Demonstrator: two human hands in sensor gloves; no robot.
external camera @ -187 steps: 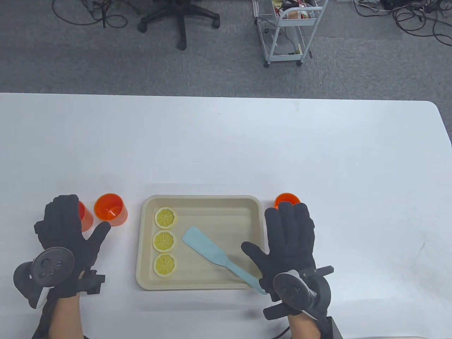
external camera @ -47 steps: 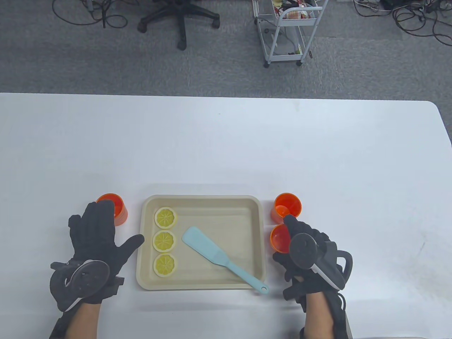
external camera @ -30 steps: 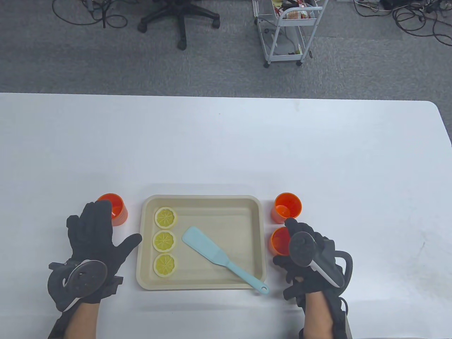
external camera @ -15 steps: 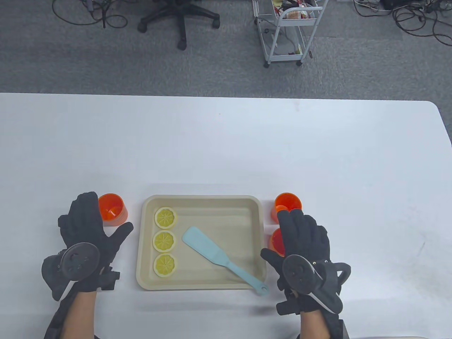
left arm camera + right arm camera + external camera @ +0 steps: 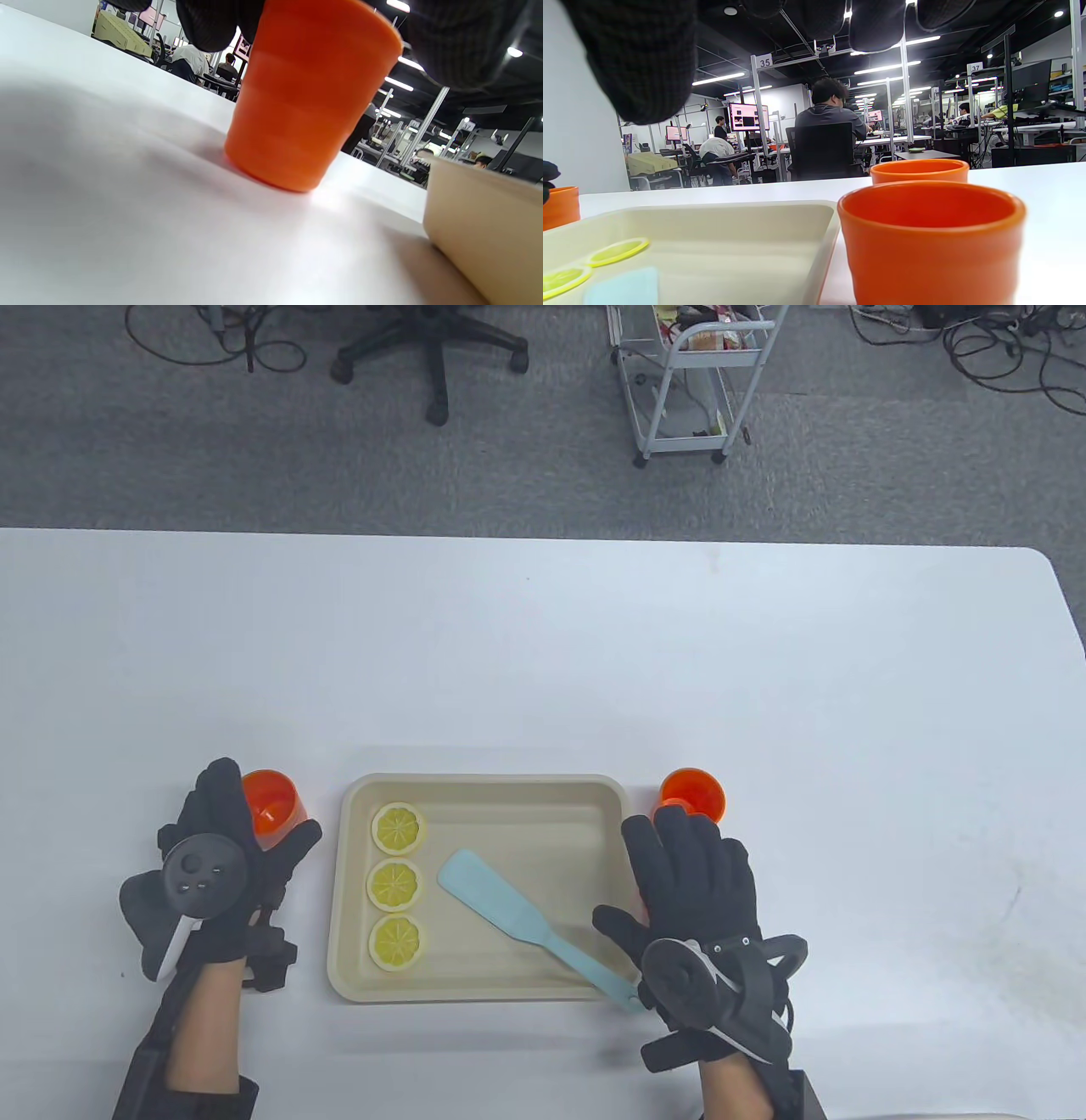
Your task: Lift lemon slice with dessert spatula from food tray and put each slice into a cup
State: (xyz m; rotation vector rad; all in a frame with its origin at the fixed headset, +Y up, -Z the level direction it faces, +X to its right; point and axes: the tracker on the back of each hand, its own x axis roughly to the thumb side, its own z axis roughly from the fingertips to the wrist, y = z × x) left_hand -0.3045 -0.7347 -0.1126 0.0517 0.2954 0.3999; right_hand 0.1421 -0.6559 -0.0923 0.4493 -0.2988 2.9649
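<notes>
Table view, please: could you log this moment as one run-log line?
slices: three lemon slices in tray | spatula: untouched | left hand: at cup | right hand: open

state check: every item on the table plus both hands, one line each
tray: flat on table, holds three slices and spatula
lemon slices: three, flat in a column, none lifted
spatula: lying in tray, handle over the near right corner, not gripped
left cup: upright, empty, left hand grips it
far right cup: upright, empty
near right cup: upright, empty, under right hand
right hand: flat, holds nothing
</notes>
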